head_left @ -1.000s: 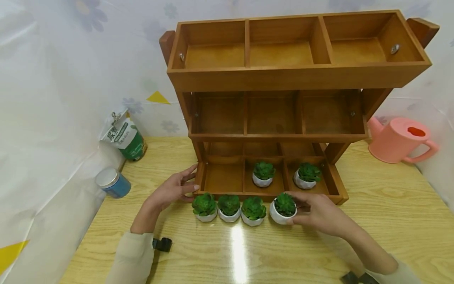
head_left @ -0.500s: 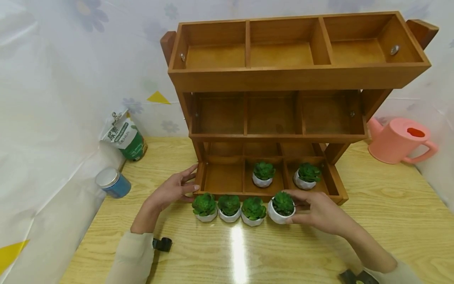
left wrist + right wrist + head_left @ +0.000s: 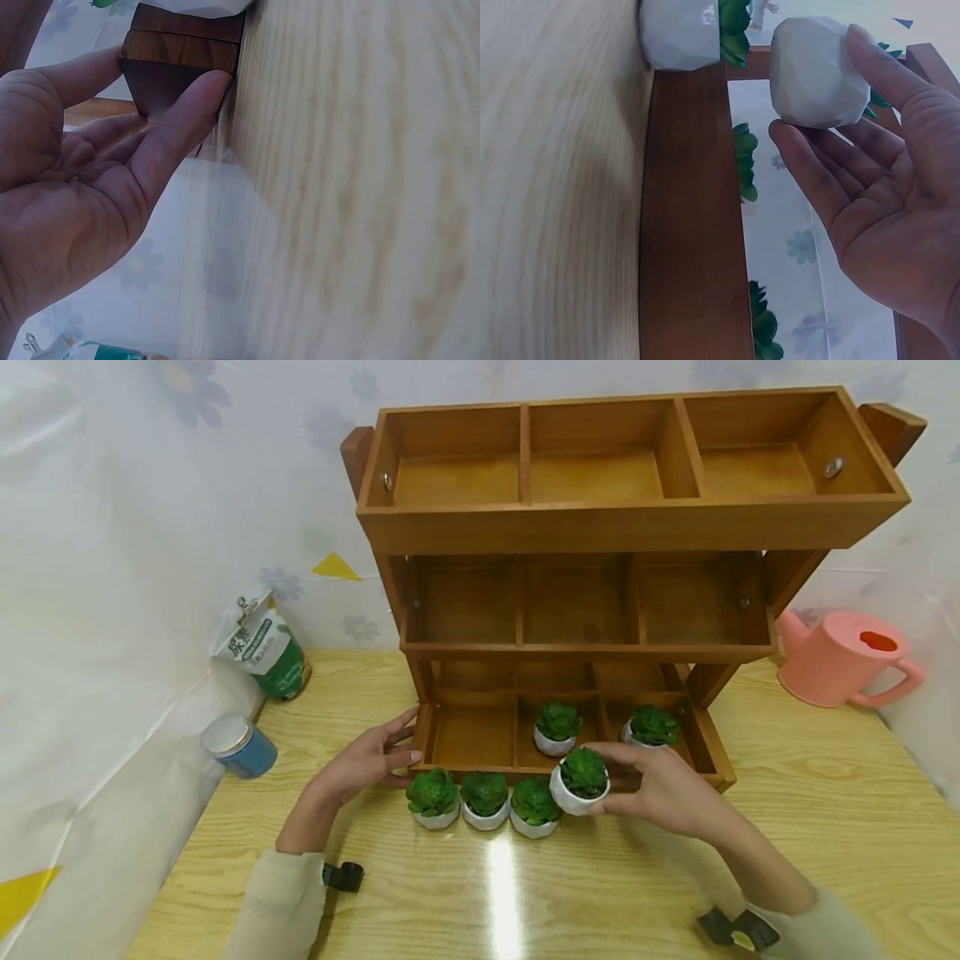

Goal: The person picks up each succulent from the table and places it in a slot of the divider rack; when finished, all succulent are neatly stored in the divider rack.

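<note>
My right hand (image 3: pixel 660 785) holds a small potted succulent (image 3: pixel 582 781), green with a white faceted pot, between thumb and fingers. The right wrist view shows this pot (image 3: pixel 817 75) raised off the tabletop near the front board of the wooden shelf (image 3: pixel 562 652). My left hand (image 3: pixel 367 758) grips the left end of the shelf's bottom tier; its thumb and index finger lie on the wooden corner (image 3: pixel 180 52) in the left wrist view. Two succulents stand in that tier, one in the middle compartment (image 3: pixel 557 728) and one in the right compartment (image 3: pixel 652 727), partly hidden by my right hand.
Three more potted succulents (image 3: pixel 484 799) stand in a row before the shelf. At left are a blue jar (image 3: pixel 242 747) and a clipped green-and-white bag (image 3: pixel 266 647). A pink watering can (image 3: pixel 843 656) stands at right. The upper two tiers overhang the bottom one.
My right hand has lifted the potted succulent up and to the left, towards the bottom tier. My left hand stays at the shelf's end.
</note>
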Demonstrator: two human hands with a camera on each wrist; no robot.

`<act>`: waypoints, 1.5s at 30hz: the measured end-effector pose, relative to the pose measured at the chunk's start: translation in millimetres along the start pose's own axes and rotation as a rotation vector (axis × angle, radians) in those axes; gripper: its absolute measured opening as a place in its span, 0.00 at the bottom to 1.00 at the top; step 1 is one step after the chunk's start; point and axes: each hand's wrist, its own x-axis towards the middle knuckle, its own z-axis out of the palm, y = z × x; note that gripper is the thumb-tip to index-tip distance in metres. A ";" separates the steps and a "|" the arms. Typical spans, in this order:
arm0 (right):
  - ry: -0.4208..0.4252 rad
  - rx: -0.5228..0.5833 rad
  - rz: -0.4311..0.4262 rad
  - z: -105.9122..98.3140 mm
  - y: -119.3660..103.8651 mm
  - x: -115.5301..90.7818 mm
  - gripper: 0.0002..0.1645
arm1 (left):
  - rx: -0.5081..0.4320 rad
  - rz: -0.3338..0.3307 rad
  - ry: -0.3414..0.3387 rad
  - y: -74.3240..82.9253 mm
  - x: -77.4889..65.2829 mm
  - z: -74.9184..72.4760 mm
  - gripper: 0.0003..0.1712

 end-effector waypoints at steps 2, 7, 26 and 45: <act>-0.003 0.015 0.012 0.2 -1.8 3.0 0.42 | 0.006 0.009 -0.005 0.1 0.1 -0.1 0.46; -0.004 0.019 0.040 1.0 -5.5 9.0 0.44 | 0.002 0.008 -0.009 0.3 0.8 0.3 0.46; -0.014 0.033 0.033 13.9 -21.3 56.0 0.44 | -0.019 0.007 -0.028 -1.1 -0.8 -2.7 0.46; -0.068 -0.004 -0.013 33.0 -29.6 104.4 0.43 | -0.031 -0.006 -0.032 -1.5 -0.7 -3.3 0.47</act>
